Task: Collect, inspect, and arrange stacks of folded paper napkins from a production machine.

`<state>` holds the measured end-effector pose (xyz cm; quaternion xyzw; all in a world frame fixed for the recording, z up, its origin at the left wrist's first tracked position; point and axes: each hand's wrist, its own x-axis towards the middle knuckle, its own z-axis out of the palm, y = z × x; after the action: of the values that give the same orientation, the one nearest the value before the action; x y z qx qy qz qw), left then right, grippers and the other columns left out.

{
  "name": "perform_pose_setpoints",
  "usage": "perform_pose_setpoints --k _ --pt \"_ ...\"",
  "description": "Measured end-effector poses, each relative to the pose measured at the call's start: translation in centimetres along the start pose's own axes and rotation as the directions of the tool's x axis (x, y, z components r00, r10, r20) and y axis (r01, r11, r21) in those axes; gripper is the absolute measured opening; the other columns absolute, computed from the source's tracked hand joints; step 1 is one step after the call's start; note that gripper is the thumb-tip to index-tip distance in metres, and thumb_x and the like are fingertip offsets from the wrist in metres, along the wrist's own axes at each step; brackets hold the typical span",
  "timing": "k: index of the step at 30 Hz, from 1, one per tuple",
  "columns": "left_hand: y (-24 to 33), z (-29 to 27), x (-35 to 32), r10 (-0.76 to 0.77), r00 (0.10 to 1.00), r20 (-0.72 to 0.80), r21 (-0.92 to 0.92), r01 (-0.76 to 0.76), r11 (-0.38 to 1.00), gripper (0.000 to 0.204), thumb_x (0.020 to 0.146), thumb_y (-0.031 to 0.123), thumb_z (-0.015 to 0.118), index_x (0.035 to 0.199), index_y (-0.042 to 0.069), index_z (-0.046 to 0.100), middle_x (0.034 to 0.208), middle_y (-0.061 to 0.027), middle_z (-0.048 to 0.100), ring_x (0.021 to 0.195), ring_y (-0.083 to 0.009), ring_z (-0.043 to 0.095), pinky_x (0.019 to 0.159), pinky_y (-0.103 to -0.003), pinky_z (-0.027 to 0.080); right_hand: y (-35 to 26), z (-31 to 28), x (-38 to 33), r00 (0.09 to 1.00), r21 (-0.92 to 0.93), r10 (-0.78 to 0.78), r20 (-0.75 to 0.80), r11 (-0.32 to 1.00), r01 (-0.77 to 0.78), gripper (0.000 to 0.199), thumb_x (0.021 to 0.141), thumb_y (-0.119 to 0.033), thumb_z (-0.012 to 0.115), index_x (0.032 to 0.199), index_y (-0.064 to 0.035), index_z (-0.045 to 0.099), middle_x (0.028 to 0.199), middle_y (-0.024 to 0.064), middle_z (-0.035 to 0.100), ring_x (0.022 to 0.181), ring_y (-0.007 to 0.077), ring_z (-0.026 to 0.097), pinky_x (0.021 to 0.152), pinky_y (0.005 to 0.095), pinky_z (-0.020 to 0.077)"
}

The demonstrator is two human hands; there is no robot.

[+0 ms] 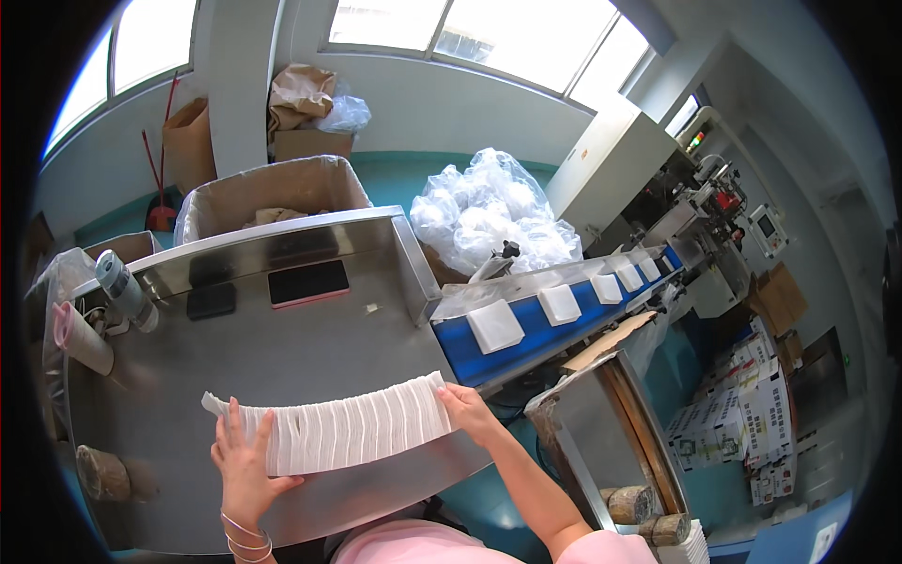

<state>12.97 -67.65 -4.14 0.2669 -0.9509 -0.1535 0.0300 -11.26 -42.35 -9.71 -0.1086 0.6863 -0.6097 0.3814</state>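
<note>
I have a long white row of folded paper napkins (334, 430) lying across the near part of the brushed steel tabletop (282, 352), and I press it together from both ends. My left hand (242, 459) lies flat with fingers spread on the row's left part, at about eight o'clock from the tabletop's middle; it is not clenched, only pressing down. My right hand (467, 412) cups the row's right end, at about four o'clock, fingers against the last napkins. I judge this to be the gathering step: the row is squared up, not yet lifted. At two o'clock runs the blue conveyor belt (536, 329) carrying square white napkin stacks (494, 325). The next move calls for even pressure from both ends, so the middle does not sag or fan out.
</note>
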Motion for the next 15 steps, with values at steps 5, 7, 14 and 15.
perform_pose_setpoints --k 5,7,14,15 --pt "0.1 -0.3 0.0 -0.024 0.999 0.034 0.0 0.024 1.0 0.104 0.041 0.026 0.087 0.134 0.018 0.04 0.148 -0.0191 0.01 0.132 -0.041 0.018 0.103 -0.051 0.022 1.5 -2.2 1.2 0.978 0.209 0.055 -0.2 0.978 -0.012 0.026 0.093 -0.012 0.046 0.115 -0.0002 0.049 0.104 0.009 0.06 0.095 0.0183 0.059 0.082 0.0324 0.0484" --pt "0.4 -0.2 0.0 -0.025 0.999 0.031 -0.006 0.025 1.0 0.104 0.041 0.026 0.087 0.134 0.018 0.04 0.148 -0.0192 0.01 0.132 -0.0412 0.018 0.102 -0.051 0.022 2.7 -4.0 2.0 0.937 0.625 0.033 -0.348 0.753 0.206 0.033 0.092 -0.017 0.047 0.12 -0.0003 0.041 0.113 0.0129 0.054 0.104 0.023 0.056 0.081 0.0361 0.0507" --pt "1.3 0.2 -0.2 -0.004 1.0 0.021 0.014 0.004 1.0 0.102 0.042 0.029 0.087 0.133 0.02 0.042 0.147 -0.0194 0.011 0.13 -0.0423 0.02 0.1 -0.052 0.024 0.2 -0.1 -0.4 0.997 -0.082 -0.016 0.074 0.996 0.022 0.039 0.091 -0.021 0.054 0.121 0.0035 0.046 0.111 0.0053 0.056 0.097 0.0111 0.054 0.079 0.0253 0.046" --pt "1.5 0.2 -0.1 -0.017 0.999 0.037 0.013 0.017 1.0 0.103 0.042 0.029 0.087 0.134 0.02 0.04 0.147 -0.0197 0.01 0.131 -0.0419 0.019 0.102 -0.052 0.022 0.4 -0.5 0.0 0.999 -0.041 0.021 0.038 0.999 -0.019 0.035 0.09 -0.018 0.056 0.118 0.0025 0.049 0.105 0.0037 0.058 0.093 0.0111 0.056 0.079 0.0255 0.0462"
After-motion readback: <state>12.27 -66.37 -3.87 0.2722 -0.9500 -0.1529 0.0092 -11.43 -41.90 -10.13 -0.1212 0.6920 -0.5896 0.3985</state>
